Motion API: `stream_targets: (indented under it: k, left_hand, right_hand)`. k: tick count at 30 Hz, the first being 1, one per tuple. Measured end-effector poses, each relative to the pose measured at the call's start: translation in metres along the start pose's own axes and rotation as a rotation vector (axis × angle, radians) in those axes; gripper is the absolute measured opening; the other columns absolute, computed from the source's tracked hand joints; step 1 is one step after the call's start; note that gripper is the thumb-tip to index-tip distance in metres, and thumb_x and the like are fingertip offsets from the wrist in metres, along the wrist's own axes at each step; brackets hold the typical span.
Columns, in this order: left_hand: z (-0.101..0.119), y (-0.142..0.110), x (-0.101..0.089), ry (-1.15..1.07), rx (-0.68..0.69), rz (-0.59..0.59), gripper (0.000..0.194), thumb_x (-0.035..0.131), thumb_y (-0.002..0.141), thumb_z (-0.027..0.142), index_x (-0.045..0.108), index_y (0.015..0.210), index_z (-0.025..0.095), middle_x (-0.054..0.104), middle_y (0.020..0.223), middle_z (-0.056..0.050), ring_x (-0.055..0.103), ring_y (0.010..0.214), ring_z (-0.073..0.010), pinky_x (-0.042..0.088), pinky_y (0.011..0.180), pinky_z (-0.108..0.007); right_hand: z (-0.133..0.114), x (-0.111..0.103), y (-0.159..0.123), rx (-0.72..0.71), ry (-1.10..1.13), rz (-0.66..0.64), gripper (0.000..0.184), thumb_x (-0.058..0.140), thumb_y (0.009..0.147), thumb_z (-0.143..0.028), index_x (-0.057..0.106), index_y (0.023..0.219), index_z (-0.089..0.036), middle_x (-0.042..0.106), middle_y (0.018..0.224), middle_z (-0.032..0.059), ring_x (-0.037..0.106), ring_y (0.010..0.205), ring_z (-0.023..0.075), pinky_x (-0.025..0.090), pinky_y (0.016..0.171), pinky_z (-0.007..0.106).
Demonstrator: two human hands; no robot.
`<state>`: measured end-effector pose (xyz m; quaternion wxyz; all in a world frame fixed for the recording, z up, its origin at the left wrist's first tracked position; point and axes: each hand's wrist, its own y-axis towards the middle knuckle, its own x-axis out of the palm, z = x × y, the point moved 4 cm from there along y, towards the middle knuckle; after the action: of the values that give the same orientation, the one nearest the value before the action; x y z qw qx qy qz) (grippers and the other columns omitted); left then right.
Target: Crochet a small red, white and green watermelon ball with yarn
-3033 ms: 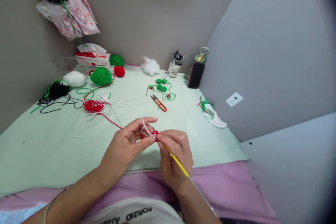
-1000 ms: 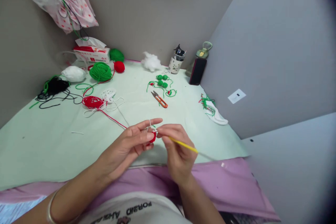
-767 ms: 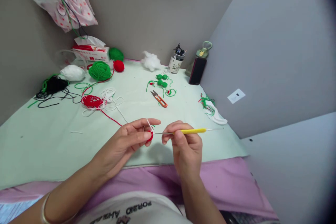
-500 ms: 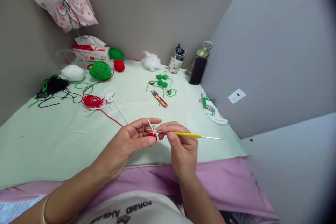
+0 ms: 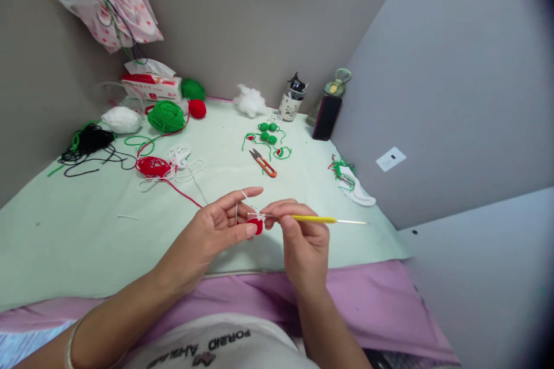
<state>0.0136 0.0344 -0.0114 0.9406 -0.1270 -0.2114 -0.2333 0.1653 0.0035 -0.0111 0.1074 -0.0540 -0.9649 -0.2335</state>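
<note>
**Left fingers [image 5: 239, 233] on the red piece [image 5: 259, 226], right fingers [image 5: 293, 229] on the hook [image 5: 314, 219]**

The left fingers pinch the red piece at their tips, thumb in front, with the index finger raised and the white strand [image 5: 236, 212] looped over it. The right fingers grasp the hook like a pen, its shaft reaching left across the white loops [image 5: 260, 216] on top of the piece, its tip just short of the left fingers. Whether it passes through a loop is too small to tell.

This looks like a crochet stitch partway made, white being worked onto red. The next move seems to call for catching the strand and drawing it through, the left index finger holding tension and the thumb steadying the edge.

Beyond the left fingers, on the table [image 5: 99, 253], lies the red yarn [image 5: 152, 167]; beyond the right, well apart, the snips [image 5: 264, 164].
</note>
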Motion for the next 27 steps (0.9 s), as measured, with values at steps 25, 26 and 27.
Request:
stream_targets:
  k: [25,26,27]
  left_hand:
    - [0.010,-0.008,0.001,0.256,0.150,0.160,0.041,0.081,0.083,0.025,0.074,0.124,0.028,0.063,0.084,0.002,0.060,0.086,-0.0165,0.049,0.086,-0.030]
    - [0.010,-0.009,0.002,0.262,0.164,0.180,0.042,0.081,0.083,0.025,0.074,0.124,0.027,0.063,0.084,0.002,0.060,0.085,-0.0168,0.049,0.086,-0.030]
    - [0.010,-0.010,0.003,0.255,0.173,0.197,0.043,0.081,0.082,0.024,0.074,0.124,0.027,0.064,0.084,0.002,0.060,0.085,-0.0167,0.049,0.086,-0.030]
  right_hand:
    - [-0.025,0.009,-0.017,-0.424,-0.627,-0.186,0.033,0.052,0.100,-0.009,0.066,0.124,-0.027,0.075,0.109,0.0086,0.070,0.097,0.0206,0.059,0.079,0.037]
    - [-0.023,0.011,-0.019,-0.470,-0.703,-0.181,0.037,0.054,0.099,-0.009,0.065,0.129,-0.028,0.074,0.111,0.0089,0.071,0.098,0.0214,0.060,0.079,0.037]
    - [-0.021,0.012,-0.021,-0.513,-0.783,-0.166,0.041,0.057,0.098,-0.009,0.064,0.132,-0.030,0.074,0.112,0.0086,0.071,0.100,0.0222,0.061,0.079,0.037]
